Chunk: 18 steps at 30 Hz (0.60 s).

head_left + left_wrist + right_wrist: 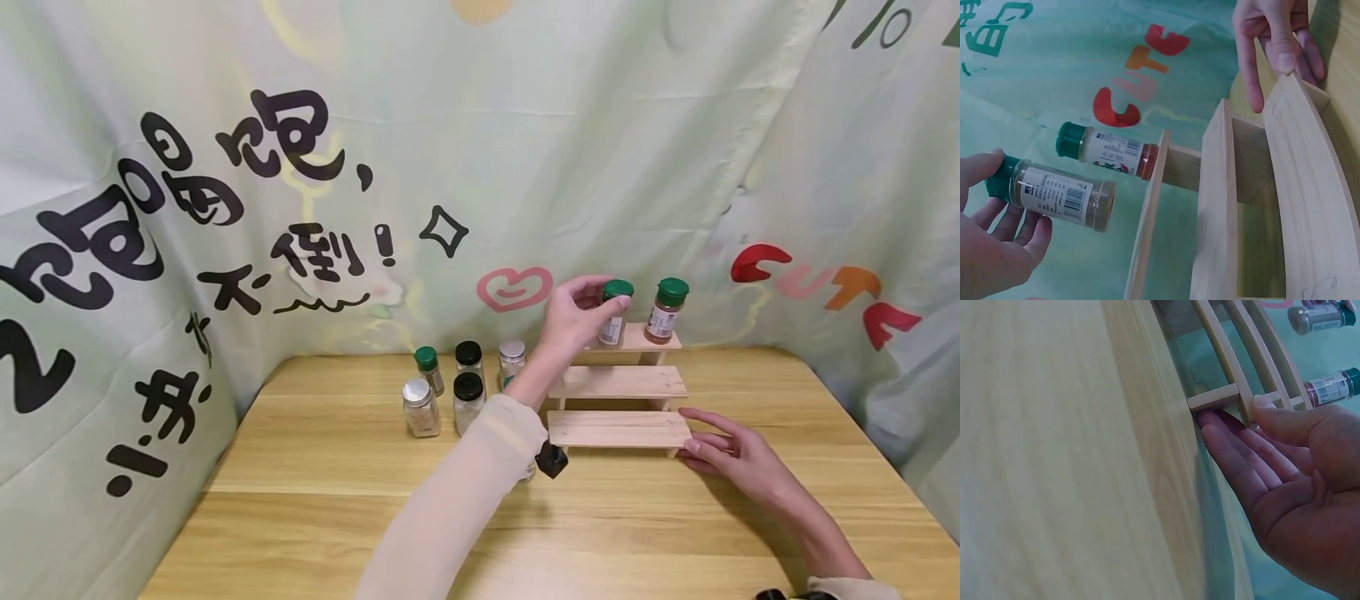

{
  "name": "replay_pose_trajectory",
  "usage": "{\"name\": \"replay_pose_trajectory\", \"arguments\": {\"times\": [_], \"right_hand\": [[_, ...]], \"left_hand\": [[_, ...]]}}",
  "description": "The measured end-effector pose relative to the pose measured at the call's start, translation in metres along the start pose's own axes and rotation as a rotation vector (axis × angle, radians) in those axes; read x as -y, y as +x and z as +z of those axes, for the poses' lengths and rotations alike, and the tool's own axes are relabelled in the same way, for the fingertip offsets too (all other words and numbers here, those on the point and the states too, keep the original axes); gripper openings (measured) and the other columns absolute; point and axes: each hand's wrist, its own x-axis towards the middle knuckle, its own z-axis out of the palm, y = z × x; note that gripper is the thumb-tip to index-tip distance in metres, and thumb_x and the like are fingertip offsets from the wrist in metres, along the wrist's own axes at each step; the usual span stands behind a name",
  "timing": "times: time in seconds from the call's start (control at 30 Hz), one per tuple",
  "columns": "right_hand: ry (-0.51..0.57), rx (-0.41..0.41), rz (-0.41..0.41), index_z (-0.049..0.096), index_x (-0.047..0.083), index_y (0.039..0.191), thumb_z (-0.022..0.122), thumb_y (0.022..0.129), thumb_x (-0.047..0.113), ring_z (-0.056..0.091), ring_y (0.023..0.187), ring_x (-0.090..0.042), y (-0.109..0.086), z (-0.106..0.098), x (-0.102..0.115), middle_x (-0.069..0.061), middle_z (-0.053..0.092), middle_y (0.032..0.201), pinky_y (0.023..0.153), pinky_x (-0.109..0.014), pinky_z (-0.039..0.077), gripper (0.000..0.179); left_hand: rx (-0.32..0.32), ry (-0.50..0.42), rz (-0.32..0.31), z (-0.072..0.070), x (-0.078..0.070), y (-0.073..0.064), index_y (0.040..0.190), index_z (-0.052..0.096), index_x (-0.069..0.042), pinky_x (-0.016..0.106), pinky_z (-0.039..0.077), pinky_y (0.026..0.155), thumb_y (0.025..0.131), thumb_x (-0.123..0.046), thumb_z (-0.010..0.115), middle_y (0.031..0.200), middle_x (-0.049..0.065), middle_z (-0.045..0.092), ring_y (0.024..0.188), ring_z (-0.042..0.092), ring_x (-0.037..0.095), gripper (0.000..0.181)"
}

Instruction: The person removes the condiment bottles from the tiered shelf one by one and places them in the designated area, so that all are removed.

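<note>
By its green cap, my left hand [573, 317] pinches a spice jar [1060, 195] between thumb and fingers. This jar has a white barcode label and greyish-brown contents. In the left wrist view its base is apart from the top board of a three-step wooden rack [618, 382]. A second green-capped spice jar [663, 312], with reddish contents, stands upright on the right end of that top board. My right hand [738, 458] grips the right end of the rack's lowest board, thumb on its edge [1266, 403] and the other fingers at the side support.
Left of the rack stand several jars: a silver-lidded jar [422, 408], a small green-capped jar [429, 371], black-lidded jars [468, 400] and another pale-lidded jar [512, 358]. My left forearm partly covers this group. A printed curtain [420, 167] hangs behind the wooden table [300, 467].
</note>
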Motion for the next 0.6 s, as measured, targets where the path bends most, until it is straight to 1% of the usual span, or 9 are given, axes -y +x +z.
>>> {"name": "replay_pose_trajectory", "arguments": {"times": [0.13,0.3,0.47,0.6], "right_hand": [[0.006,0.004,-0.003,0.051,0.011,0.149,0.053,0.104,-0.005,0.074,0.1,-0.019,0.0,0.0,0.0,-0.002,0.076,0.112,0.084,-0.032,0.061,0.048],[0.005,0.007,-0.003,0.053,0.017,0.148,0.053,0.104,-0.005,0.074,0.101,-0.019,0.0,-0.001,0.0,-0.001,0.076,0.112,0.084,-0.032,0.061,0.049],[0.015,0.01,-0.009,0.055,0.018,0.147,0.053,0.104,-0.006,0.074,0.1,-0.018,0.0,-0.001,-0.001,-0.001,0.076,0.112,0.084,-0.032,0.061,0.049],[0.025,0.012,-0.007,0.054,0.016,0.147,0.053,0.103,-0.007,0.074,0.101,-0.018,0.001,-0.002,-0.002,-0.002,0.076,0.112,0.085,-0.032,0.061,0.049]], "left_hand": [[0.016,0.004,0.011,-0.007,-0.002,-0.005,0.116,0.075,-0.004,0.019,0.057,0.079,0.086,-0.009,0.084,0.093,-0.001,0.072,0.083,0.066,0.006,0.032],[0.025,-0.029,0.014,-0.014,-0.004,-0.012,0.116,0.076,-0.003,0.02,0.058,0.081,0.085,-0.007,0.085,0.094,-0.001,0.074,0.084,0.068,0.006,0.032],[0.018,-0.086,0.011,-0.021,-0.008,-0.019,0.116,0.076,-0.005,0.023,0.059,0.083,0.084,-0.007,0.086,0.097,-0.002,0.075,0.088,0.07,0.009,0.033],[0.035,-0.114,-0.001,-0.027,-0.015,-0.026,0.117,0.076,-0.007,0.025,0.059,0.086,0.085,-0.009,0.085,0.101,-0.002,0.075,0.094,0.071,0.011,0.033]]}}
